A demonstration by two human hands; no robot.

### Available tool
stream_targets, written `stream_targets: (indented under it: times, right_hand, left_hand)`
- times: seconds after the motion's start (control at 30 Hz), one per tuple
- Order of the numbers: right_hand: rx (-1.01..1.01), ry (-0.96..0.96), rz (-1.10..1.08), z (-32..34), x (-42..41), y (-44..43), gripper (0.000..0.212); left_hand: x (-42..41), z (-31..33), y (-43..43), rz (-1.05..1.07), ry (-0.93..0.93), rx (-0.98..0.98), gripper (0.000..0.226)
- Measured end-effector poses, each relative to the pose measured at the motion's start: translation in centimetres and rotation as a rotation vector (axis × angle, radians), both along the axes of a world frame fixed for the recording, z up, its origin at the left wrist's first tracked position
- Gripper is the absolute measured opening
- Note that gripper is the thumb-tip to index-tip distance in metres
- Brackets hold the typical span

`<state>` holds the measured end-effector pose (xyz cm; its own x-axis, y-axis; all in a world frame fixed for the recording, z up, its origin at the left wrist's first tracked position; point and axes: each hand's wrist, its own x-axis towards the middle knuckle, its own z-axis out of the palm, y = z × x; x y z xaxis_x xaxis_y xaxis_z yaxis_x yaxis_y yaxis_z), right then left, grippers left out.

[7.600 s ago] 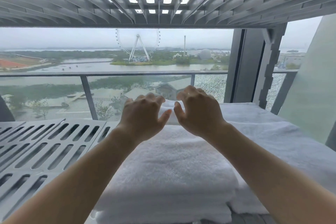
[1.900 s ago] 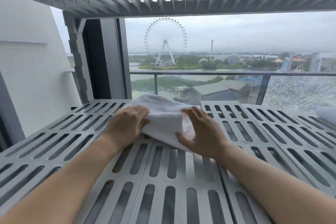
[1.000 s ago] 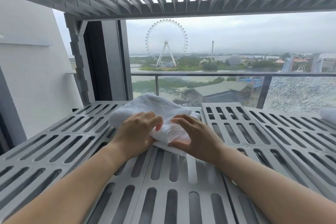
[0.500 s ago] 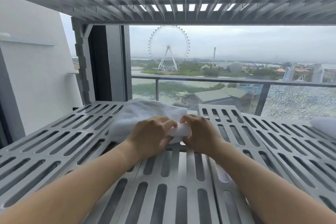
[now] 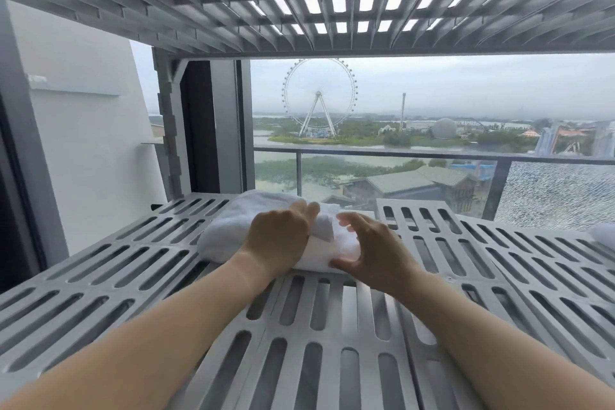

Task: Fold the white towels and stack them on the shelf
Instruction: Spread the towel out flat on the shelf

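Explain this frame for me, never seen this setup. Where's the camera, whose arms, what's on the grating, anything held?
There is no machine here. The single picture comes from a wide-angle camera worn on a person's head, looking forward and down, so the two bare arms reaching in from the bottom are the wearer's own.

The grating is a grey slotted metal shelf, with another slotted shelf overhead. On it lies one white towel, loosely bunched rather than neatly folded. The left hand presses down on it, gripping a fold. The right hand is open, fingers spread, cupping the towel's near end without closing on it.

At the far right edge a bit of another white towel shows. Behind is a glass balcony railing and a ferris wheel.
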<state>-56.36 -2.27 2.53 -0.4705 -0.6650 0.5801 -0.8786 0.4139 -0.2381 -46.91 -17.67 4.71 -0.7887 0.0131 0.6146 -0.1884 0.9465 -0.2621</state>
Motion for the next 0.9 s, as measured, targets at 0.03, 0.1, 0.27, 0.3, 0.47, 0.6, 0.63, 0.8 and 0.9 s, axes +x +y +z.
stream_targets:
  times: [0.03,0.1,0.27,0.3,0.47,0.6,0.63,0.8,0.9]
  right_hand:
    - [0.002,0.0,0.004,-0.1,0.5,-0.4,0.069]
    - [0.03,0.014,-0.002,-0.3,1.5,-1.2,0.063]
    - [0.275,0.211,-0.05,-0.9,3.1,-2.7,0.036]
    - [0.344,0.251,-0.051,-0.7,3.2,-2.7,0.031]
    - [0.442,0.325,-0.025,1.6,2.0,-1.6,0.024]
    - [0.423,0.374,-0.061,2.9,0.6,0.4,0.024]
    - [0.423,0.368,-0.074,3.0,0.3,1.0,0.024]
    - [0.539,0.342,-0.117,2.1,-1.3,3.9,0.026]
    - [0.521,0.312,-0.2,1.9,-2.0,5.3,0.025]
  left_hand:
    - [0.4,0.3,-0.5,0.011,0.023,-0.001,0.025]
    - [1.0,0.6,-1.5,0.024,0.051,-0.007,0.025]
    - [1.7,0.1,-2.5,-0.026,0.045,-0.028,0.051]
    - [1.7,0.0,-2.5,-0.039,0.032,-0.034,0.056]
    - [1.8,0.5,-2.2,-0.027,-0.003,-0.049,0.05]
    - [2.2,0.5,-1.0,-0.023,-0.07,-0.107,0.041]
    - [2.3,0.3,-0.8,-0.02,-0.082,-0.11,0.04]
    - [3.2,0.0,-1.3,0.048,-0.066,-0.025,0.045]
    - [4.0,0.6,-2.7,0.109,-0.01,0.008,0.042]
